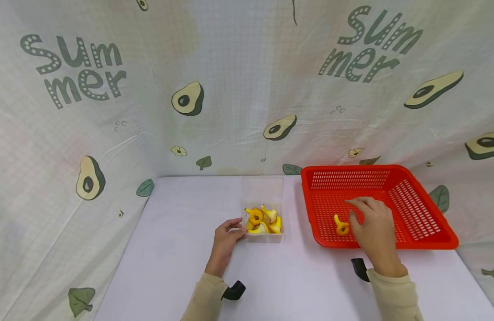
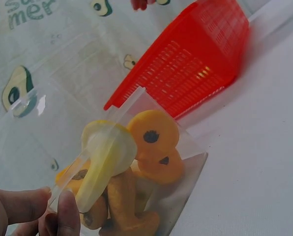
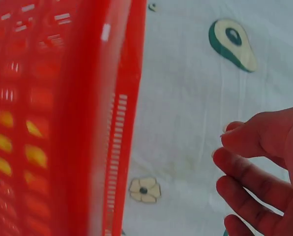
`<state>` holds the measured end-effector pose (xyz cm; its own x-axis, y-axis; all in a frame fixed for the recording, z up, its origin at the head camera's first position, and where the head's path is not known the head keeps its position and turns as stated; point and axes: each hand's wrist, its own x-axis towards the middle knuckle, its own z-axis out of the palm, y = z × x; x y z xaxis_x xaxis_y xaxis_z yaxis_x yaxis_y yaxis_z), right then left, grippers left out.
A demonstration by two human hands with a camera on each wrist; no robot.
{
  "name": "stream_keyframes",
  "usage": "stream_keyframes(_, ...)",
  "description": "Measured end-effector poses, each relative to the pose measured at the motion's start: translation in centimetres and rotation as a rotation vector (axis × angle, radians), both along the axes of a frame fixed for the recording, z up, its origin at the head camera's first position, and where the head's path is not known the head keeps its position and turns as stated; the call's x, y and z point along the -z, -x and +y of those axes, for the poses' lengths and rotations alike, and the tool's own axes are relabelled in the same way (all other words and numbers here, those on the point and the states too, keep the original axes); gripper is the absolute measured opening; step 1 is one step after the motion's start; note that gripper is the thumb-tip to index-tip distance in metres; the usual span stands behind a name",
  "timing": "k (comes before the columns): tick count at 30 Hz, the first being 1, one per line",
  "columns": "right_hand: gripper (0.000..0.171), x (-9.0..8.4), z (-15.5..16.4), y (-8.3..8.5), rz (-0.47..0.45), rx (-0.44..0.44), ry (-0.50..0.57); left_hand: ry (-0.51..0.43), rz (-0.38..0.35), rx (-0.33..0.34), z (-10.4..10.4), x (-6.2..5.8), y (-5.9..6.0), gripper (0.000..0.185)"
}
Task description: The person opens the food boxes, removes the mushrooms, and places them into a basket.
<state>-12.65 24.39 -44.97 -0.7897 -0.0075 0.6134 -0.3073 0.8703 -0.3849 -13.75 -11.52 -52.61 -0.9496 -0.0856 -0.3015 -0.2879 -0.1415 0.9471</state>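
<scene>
A clear plastic box [image 1: 264, 238] stands with its lid [image 1: 263, 189] raised at the back. Inside lie several yellow-orange, mushroom-shaped pieces [image 2: 153, 136], some with a dark spot on the round head. My left hand [image 1: 226, 243] pinches the box's left wall between thumb and fingers, as the left wrist view shows. Over the red basket [image 1: 430, 243] hovers my right hand [image 1: 373, 229], its fingers loosely bent with nothing between them. One yellow piece [image 1: 342, 228] with a curved stem lies in the basket, left of that hand.
The box and basket stand side by side on a white table [image 1: 170, 267]. A white cloth [image 1: 230, 53] printed with avocados and lettering hangs behind them. Black curved parts [image 1: 234, 290] stick out at both wrists.
</scene>
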Motion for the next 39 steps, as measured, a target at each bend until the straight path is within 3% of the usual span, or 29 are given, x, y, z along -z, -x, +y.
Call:
stream_keyframes(16,0.032,2.4,-8.4,-0.5,-0.001,-0.338,-0.072,-0.004,0.003,0.0,0.1,-0.1,-0.4,0.044)
stream_keyframes(21,0.033,2.9,-10.7,-0.7,-0.052,-0.37,-0.083,-0.004,0.004,0.007,0.0,-0.2,-0.6,0.045)
stream_keyframes(29,0.031,4.4,-13.3,0.0,-0.058,-0.437,-0.067,-0.007,0.003,0.008,-0.1,-0.2,-0.6,0.045)
stream_keyframes(39,0.033,5.2,-14.9,1.0,-0.182,-0.456,-0.076,-0.004,0.006,0.009,-0.2,-0.1,-0.5,0.044)
